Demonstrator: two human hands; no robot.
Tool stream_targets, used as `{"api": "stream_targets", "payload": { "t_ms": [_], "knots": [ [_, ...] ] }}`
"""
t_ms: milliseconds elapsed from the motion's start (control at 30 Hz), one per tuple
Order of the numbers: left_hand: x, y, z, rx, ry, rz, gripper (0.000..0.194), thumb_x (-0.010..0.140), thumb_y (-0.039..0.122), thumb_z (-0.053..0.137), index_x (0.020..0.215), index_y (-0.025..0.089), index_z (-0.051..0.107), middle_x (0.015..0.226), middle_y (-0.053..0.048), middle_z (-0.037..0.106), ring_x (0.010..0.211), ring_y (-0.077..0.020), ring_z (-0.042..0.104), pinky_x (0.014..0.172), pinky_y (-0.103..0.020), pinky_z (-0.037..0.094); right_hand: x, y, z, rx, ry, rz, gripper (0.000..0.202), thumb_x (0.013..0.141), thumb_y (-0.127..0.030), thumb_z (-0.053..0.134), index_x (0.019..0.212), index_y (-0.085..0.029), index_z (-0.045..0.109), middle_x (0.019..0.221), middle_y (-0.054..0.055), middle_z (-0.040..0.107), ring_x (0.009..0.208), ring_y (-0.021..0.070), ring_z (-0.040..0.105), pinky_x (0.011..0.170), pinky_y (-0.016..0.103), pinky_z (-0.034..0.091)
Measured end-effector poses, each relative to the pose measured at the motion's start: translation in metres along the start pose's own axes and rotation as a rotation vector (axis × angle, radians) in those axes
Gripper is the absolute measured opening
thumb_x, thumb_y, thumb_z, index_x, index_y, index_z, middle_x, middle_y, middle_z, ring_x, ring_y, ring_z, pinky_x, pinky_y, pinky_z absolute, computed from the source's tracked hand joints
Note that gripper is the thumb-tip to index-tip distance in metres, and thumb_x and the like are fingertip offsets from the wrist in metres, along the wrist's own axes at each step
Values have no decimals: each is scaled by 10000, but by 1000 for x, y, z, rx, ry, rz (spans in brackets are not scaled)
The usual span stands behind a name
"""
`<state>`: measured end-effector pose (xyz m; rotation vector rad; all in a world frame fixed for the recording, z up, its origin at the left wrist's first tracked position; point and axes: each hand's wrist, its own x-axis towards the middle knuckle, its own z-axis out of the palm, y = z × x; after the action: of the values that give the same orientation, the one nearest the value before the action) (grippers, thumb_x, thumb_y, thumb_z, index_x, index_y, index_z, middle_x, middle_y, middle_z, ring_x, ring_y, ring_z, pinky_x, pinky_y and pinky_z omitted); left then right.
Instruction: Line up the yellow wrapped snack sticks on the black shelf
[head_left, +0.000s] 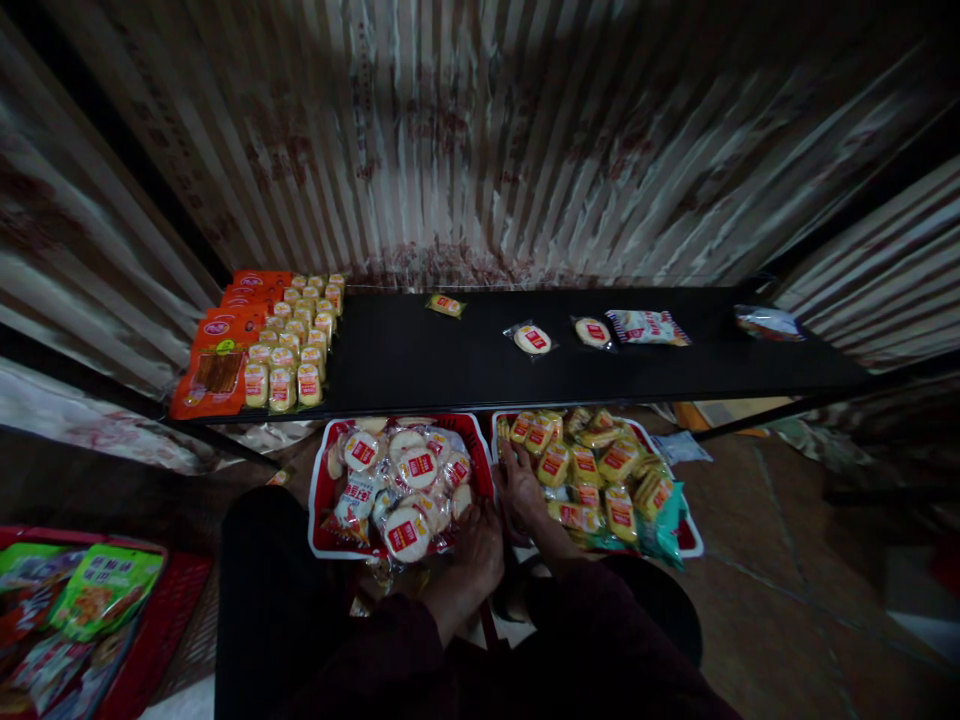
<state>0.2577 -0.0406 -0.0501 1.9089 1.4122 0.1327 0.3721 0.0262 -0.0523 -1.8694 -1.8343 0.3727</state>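
Two red baskets with white rims stand side by side below a black shelf. The left basket (pixel 315 520) holds round white rice crackers (pixel 407 533) in clear wrappers. My left hand (pixel 480 548) lies at its near right corner, its fingers bent over the rim and partly hidden. In the right basket (pixel 694 540) are small yellow-wrapped snack packs (pixel 585 465) and a teal packet (pixel 664 530). My right hand (pixel 521 488) rests at that basket's left side, fingers extended along the rim beside the yellow packs, with nothing visible held.
On the black shelf (pixel 427 370) stand orange snack bags (pixel 214 350) and rows of yellow packs (pixel 296 345) at left. Single packs, two wrapped crackers (pixel 532 340) and a white-and-red bag (pixel 647 327) lie farther right. Another red basket (pixel 176 600) with snack bags sits at lower left.
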Motion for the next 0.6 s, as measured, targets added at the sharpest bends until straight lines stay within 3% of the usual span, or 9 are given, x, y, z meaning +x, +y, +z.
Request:
{"api": "stream_targets", "payload": {
  "t_ms": [200,600],
  "knots": [
    [2,-4,2,-33,-44,-15,550,820,89,317,1363,165,364,1349,-117,494,1264,-204,415,1105,-366,264,-6,-2,3,44,-7,-4,564,844,-245,436,1395,-223,316,1325,127,415,1208,258,461,963,433,459],
    [8,-7,5,-61,-63,-49,470,840,139,350,1298,195,446,1288,-103,541,1222,-211,451,1103,-386,283,-5,2,7,6,-21,-36,641,792,-215,479,1403,-218,287,1360,117,405,1236,253,443,993,429,437]
  ]
}}
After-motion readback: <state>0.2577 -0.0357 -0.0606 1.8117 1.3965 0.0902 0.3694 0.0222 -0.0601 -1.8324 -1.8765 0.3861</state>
